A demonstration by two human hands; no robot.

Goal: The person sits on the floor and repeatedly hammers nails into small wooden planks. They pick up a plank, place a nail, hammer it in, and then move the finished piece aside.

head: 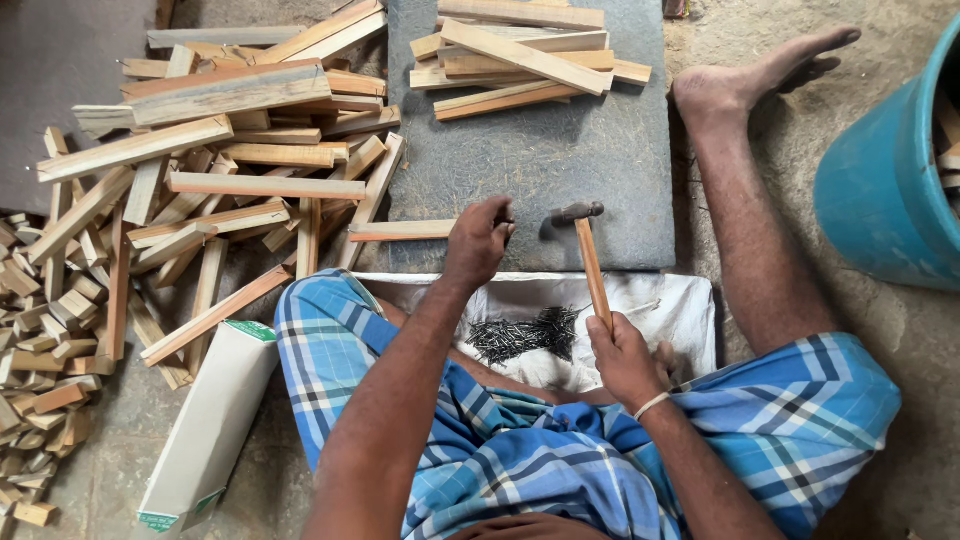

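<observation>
My left hand [478, 240] presses down on the right end of a thin wooden strip [400, 230] lying across the near edge of a grey stone slab [560, 160]. Its fingertips are pinched together, perhaps on a nail, too small to see. My right hand [625, 355] grips the wooden handle of a hammer [590, 250], whose metal head hangs just right of the left hand, over the slab. Below the hands, a heap of dark nails [525, 335] lies on a white cloth [660, 300] over my lap.
A big pile of wooden strips [220, 150] covers the floor at left, with small offcuts [40, 350] at the far left. More strips [520, 55] are stacked on the slab's far end. A white carton [205, 430] lies by my knee; a blue barrel [890, 180] stands right.
</observation>
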